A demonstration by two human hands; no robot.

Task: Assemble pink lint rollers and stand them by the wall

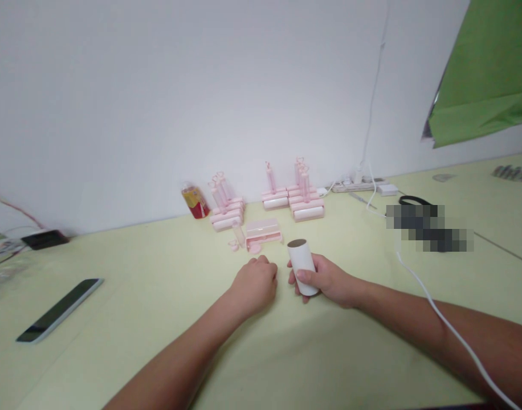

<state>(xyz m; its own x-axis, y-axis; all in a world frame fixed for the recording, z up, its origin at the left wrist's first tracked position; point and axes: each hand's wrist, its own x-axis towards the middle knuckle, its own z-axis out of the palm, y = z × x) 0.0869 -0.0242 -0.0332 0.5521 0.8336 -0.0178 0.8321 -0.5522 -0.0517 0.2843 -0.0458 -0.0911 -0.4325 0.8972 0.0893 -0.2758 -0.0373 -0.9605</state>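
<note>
My right hand is wrapped round a white paper roll, held tilted just above the pale yellow table. My left hand rests on the table beside it, fingers curled into a loose fist; whether it holds anything is hidden. Just beyond the hands lie a pink roller cover, a pink handle piece and small pink parts.
Stacks of pink lint rollers line the wall. A red bottle lies left of them, a power strip right. A phone lies at left. A white cable crosses my right forearm.
</note>
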